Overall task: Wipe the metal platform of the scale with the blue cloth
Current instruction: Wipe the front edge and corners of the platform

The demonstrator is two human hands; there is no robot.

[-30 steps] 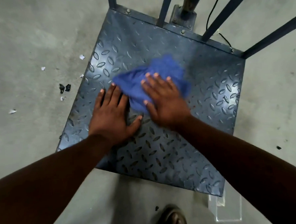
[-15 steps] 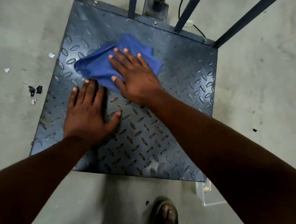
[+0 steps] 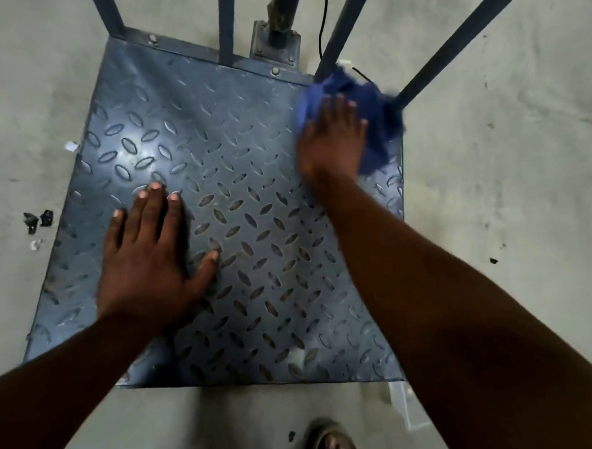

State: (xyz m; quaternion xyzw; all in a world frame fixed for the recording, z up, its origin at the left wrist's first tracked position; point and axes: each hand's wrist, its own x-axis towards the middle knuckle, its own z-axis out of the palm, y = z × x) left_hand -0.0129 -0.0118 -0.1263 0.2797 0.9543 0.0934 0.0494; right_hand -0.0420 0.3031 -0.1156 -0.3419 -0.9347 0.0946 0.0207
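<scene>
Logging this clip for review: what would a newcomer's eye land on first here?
The blue cloth, pressed by the right hand into the far right corner of the diamond-patterned metal platform. Next, the left hand, flat and spread on the platform's near left part.

The single head-worn wide-angle camera looks steeply down and forward, close above the grey diamond-tread metal platform (image 3: 251,192), pale concrete floor (image 3: 509,196) around it.
</scene>
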